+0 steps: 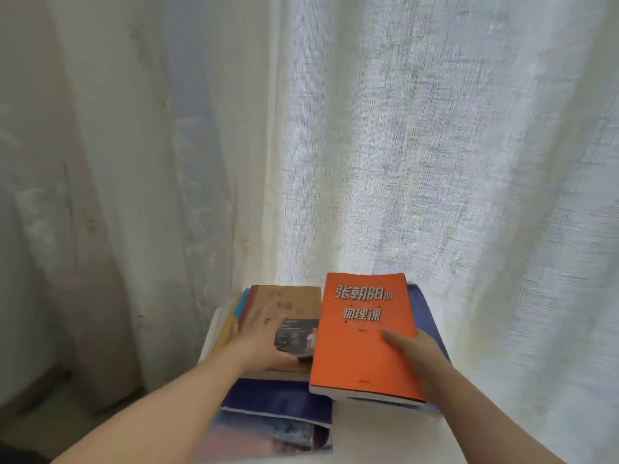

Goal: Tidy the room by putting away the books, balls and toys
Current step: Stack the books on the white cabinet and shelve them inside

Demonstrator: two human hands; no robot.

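An orange book (361,339) with white and dark characters lies on top of a pile of books on a white surface. My right hand (418,353) grips its right edge, thumb on the cover. To its left sits a brown book (291,299) with a dark band. My left hand (261,333) rests flat on the brown book, fingers spread and straight. Under both lie a blue book (278,400) and a pink-and-blue one (268,437). Yellow and turquoise book edges (234,316) stick out at the pile's left.
Pale curtains (368,145) hang right behind the pile and fill most of the view. The white surface (378,433) under the books shows at the front right. A dim floor area (40,413) lies at the lower left.
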